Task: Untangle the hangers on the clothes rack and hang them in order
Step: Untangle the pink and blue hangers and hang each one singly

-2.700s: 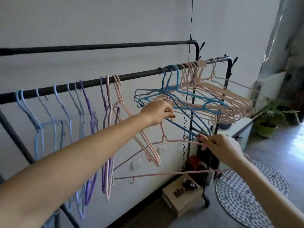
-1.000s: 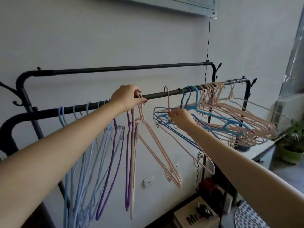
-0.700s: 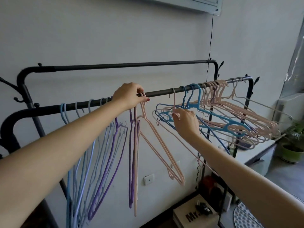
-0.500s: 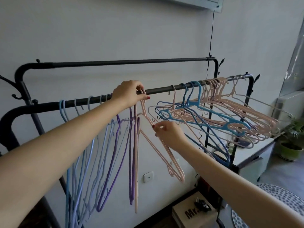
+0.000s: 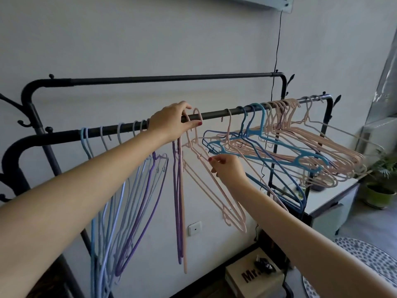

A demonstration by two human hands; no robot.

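Head view: left hand (image 5: pixel 171 121) grips a pink hanger's hook (image 5: pixel 196 114) on the rail (image 5: pixel 217 114); right hand (image 5: pixel 227 168) pinches its shoulder.

Wall (image 5: pixel 150 39): plain, pale grey-white, unpatterned. White box-shaped unit (image 5: pixel 268 2) mounted at the top edge, only its underside in view. Thin black cable (image 5: pixel 278 39) hanging down the wall from it. White wall socket (image 5: pixel 195 228) low on the wall. Floor (image 5: pixel 365 222): grey, brightly lit at right (daylight from that side). Round dotted mat (image 5: pixel 365 261) on the floor, lower right. White low cabinet (image 5: pixel 330 201) against the wall. Potted plant in a green pot (image 5: pixel 378 196) on the floor beside it. Cardboard box (image 5: pixel 249 276) printed "Mr." near the wall.
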